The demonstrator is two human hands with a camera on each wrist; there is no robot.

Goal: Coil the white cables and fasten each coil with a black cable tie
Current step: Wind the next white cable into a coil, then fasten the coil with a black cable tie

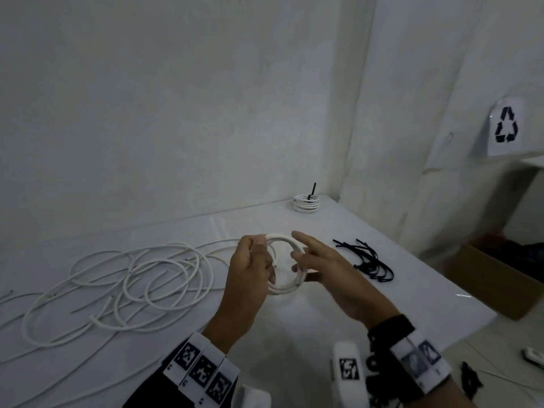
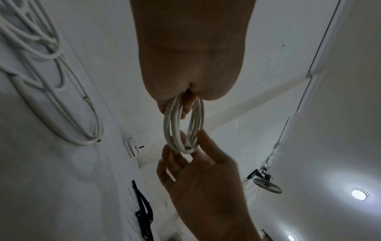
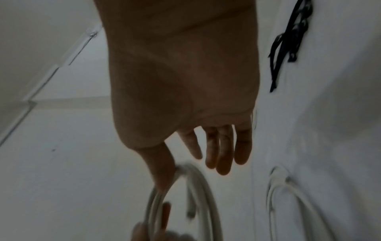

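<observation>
White cable coil (image 1: 284, 265) held up between both hands, clear of the table (image 1: 368, 295). Left hand (image 1: 250, 269) grips its near-left arc, fingers curled round the strands. Right hand (image 1: 326, 267) has straight, spread fingers; thumb touches the coil's right side, no grasp. Loose white cables (image 1: 123, 287) lie left of the left hand. Black cable ties (image 1: 368, 260) just right of the right hand. Finished tied coil (image 1: 306, 202) beyond both hands.
</observation>
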